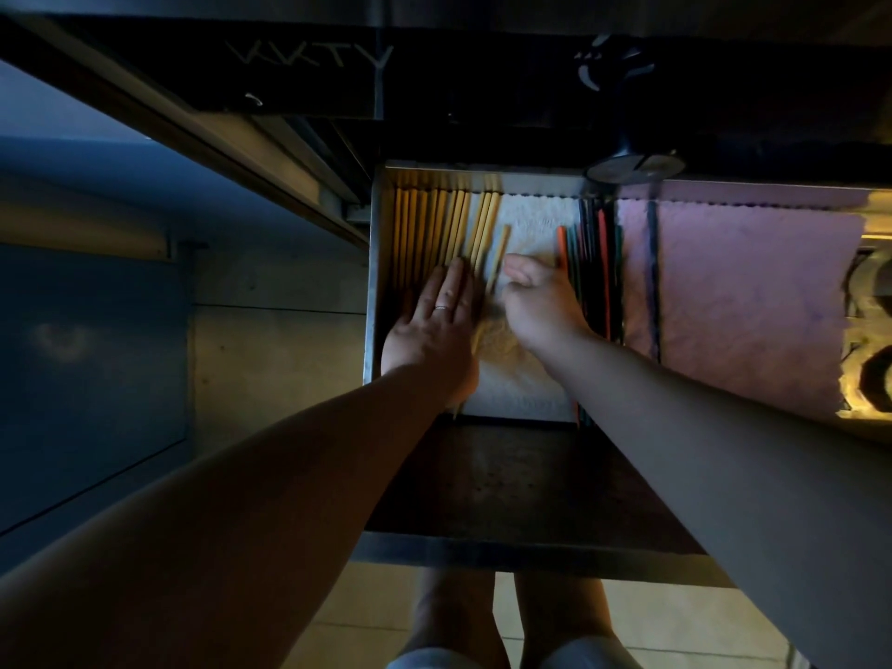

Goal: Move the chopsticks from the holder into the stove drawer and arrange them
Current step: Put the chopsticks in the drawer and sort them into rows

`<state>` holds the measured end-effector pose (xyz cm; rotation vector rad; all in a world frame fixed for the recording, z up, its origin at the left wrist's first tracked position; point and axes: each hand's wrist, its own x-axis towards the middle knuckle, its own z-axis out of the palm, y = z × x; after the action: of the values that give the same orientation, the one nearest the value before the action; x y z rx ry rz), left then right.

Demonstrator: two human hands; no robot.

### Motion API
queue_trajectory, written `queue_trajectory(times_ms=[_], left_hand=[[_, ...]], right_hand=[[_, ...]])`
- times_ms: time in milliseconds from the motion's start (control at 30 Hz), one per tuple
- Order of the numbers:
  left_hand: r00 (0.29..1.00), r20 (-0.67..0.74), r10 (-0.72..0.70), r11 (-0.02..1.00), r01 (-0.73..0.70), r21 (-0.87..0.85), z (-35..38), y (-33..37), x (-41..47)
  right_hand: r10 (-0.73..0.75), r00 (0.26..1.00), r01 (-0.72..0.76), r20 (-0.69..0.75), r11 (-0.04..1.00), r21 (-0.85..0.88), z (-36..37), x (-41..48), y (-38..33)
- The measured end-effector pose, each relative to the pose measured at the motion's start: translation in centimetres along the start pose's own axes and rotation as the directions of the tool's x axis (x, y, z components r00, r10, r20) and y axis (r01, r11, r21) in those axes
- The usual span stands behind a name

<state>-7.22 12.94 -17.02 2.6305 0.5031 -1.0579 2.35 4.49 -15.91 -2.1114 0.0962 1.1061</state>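
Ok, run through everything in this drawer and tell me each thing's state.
Drawer: pulled open.
Yellow chopsticks: lying side by side at the left.
Loose chopstick: slanted on the white liner.
Coloured chopsticks: lined up right of the liner.
Left hand: flat, pressing on the yellow chopsticks.
Right hand: fingers curled, pinching the loose chopstick.

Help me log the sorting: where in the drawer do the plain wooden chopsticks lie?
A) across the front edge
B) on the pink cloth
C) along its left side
C: the wooden chopsticks lie in a row by the left wall of the drawer, under the flat left hand.
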Motion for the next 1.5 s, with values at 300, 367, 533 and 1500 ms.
queue_trajectory(times_ms=[300, 367, 533, 1500], left_hand=[[0.998, -0.008, 0.063, 0.998, -0.063, 0.003, 0.4, -0.7, 0.2], [1.000, -0.005, 0.023, 0.999, -0.024, -0.039, 0.7, -0.9, 0.2], [0.999, 0.025, 0.031, 0.997, -0.030, -0.069, 0.2, -1.2, 0.1], [0.993, 0.069, -0.100, 0.967, 0.113, -0.230, -0.8, 0.2, -2.1]], right_hand=[[0.032, 0.999, -0.035, 0.033, 0.995, 0.096, 0.4, 0.3, -0.2], [0.022, 0.999, -0.024, 0.036, 0.996, 0.084, 0.5, 0.2, -0.4], [-0.010, 1.000, 0.008, 0.024, 0.998, 0.056, 0.8, 0.1, -0.9], [0.014, 1.000, -0.014, 0.024, 1.000, 0.002, -0.3, -0.3, 1.4]])
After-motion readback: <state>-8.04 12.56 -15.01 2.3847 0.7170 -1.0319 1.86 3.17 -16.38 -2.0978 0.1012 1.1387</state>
